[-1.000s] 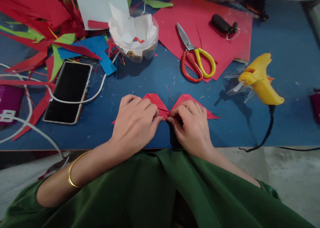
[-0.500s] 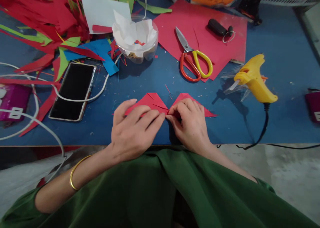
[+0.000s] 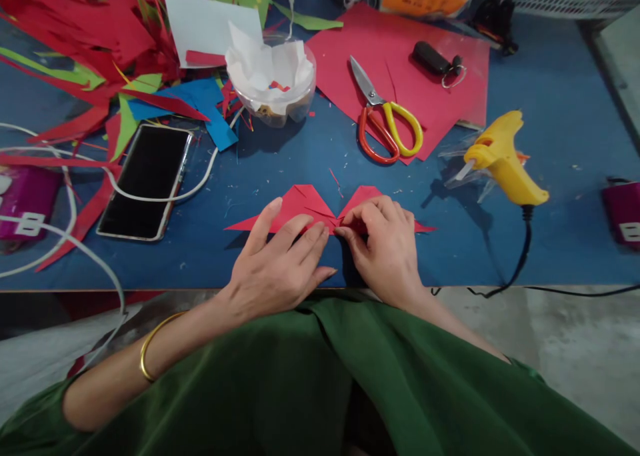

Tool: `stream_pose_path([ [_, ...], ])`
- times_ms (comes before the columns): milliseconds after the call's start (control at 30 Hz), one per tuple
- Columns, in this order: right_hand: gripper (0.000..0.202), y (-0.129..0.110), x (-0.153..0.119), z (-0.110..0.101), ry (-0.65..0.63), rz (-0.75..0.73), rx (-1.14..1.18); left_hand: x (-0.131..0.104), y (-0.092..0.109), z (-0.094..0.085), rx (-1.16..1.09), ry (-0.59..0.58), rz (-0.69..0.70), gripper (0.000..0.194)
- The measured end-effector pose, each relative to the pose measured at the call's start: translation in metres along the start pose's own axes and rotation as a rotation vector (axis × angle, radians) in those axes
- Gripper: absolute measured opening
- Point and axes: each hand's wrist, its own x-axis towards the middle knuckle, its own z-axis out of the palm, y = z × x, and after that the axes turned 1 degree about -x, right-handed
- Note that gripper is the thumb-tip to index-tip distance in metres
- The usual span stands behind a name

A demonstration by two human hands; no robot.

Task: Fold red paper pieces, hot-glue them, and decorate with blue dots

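A folded red paper (image 3: 305, 203) with two peaks and pointed ends lies near the front edge of the blue table. On its left half rests my left hand (image 3: 280, 256), fingers spread and lying over the lower edge. My right hand (image 3: 385, 243) covers much of the other half, its thumb and forefinger pinching the paper near the middle notch. Scissors (image 3: 383, 113) with one red and one yellow handle lie beyond the hands, partly on red paper sheets (image 3: 350, 49).
At right stands a yellow glue gun (image 3: 505, 159), its black cord running over the table edge. A phone (image 3: 147, 183) with a white cable across it lies at left, near cut paper scraps (image 3: 95, 36). A clear bowl (image 3: 273, 76) lined with white paper sits behind.
My left hand has slid slightly down and right, its thumb now showing, which uncovers the paper's left tip. My right hand keeps its pinch nearly in place.
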Motion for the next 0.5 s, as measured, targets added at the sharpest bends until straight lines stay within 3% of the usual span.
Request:
stream_pose_path([
  [100, 0.007, -0.001, 0.000, 0.000, -0.017, -0.012, -0.022, -0.001, 0.001, 0.002, 0.001, 0.016, -0.009, 0.047],
  [233, 0.008, -0.001, 0.000, -0.001, -0.002, -0.007, -0.025, -0.001, 0.001, 0.001, -0.010, -0.049, -0.004, 0.048],
  [500, 0.010, 0.018, -0.008, -0.013, 0.048, 0.072, -0.059, 0.000, 0.001, 0.000, 0.015, -0.041, 0.016, 0.046],
])
